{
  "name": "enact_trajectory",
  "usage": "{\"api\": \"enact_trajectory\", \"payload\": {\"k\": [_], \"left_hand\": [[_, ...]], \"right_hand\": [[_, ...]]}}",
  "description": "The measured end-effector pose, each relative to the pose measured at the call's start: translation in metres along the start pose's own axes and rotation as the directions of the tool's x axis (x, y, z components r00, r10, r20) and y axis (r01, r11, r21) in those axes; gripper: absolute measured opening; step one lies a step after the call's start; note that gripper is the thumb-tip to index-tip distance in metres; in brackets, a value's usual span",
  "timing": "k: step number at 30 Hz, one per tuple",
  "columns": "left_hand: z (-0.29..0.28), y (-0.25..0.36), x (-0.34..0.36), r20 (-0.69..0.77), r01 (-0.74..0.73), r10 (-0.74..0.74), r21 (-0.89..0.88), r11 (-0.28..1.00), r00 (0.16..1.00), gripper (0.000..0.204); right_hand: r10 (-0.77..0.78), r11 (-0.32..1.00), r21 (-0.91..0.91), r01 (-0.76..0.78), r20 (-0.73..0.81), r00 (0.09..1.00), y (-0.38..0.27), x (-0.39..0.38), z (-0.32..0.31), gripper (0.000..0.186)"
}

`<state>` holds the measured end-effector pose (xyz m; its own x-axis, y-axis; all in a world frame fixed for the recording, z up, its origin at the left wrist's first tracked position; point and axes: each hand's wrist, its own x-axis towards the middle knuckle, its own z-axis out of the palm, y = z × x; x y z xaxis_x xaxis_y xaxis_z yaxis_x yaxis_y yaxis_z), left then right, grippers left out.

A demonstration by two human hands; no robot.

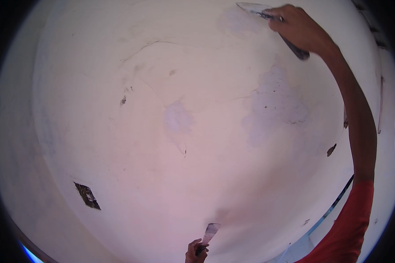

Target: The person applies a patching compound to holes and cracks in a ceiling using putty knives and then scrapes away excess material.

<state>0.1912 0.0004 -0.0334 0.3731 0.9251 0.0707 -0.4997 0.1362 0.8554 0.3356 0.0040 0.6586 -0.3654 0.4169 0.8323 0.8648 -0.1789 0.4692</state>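
High on the cream-coloured wall [184, 70], my right hand [302, 28] is closed around the dark handle of a putty knife [252, 8]. Its metal blade points up and left, lying at or very close to a pale lilac-grey patch [241, 22]. Down at the lower edge, my left hand [195, 253] grips a smaller scraper [211, 231] with its blade upward. Some whitish stuff seems to be on that blade. Its fingers wrap the dark handle, and the blade looks apart from the wall.
Two more lilac-grey patches, a large one [276, 103] and a small one [178, 116], mark the wall. Thin cracks and chips run nearby. A rough rectangular hole [87, 195] opens at lower left, and a dark gouge [332, 150] at right. A side wall [17, 131] stands left.
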Motion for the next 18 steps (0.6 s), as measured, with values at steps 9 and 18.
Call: {"api": "enact_trajectory", "payload": {"k": [9,18], "left_hand": [[-0.004,-0.01,-0.004,0.011,-0.209,0.211,0.166,0.964,0.978,0.057],[0.007,-0.005,0.0,0.085,-0.286,0.273,0.29,0.913,0.958,0.056]], "right_hand": [[-0.084,0.994,0.088,0.057,0.336,0.938,-0.038,-0.056,-0.02,0.042],[0.189,0.98,-0.048,-0.192,0.502,0.844,-0.068,0.007,-0.046,0.028]]}}
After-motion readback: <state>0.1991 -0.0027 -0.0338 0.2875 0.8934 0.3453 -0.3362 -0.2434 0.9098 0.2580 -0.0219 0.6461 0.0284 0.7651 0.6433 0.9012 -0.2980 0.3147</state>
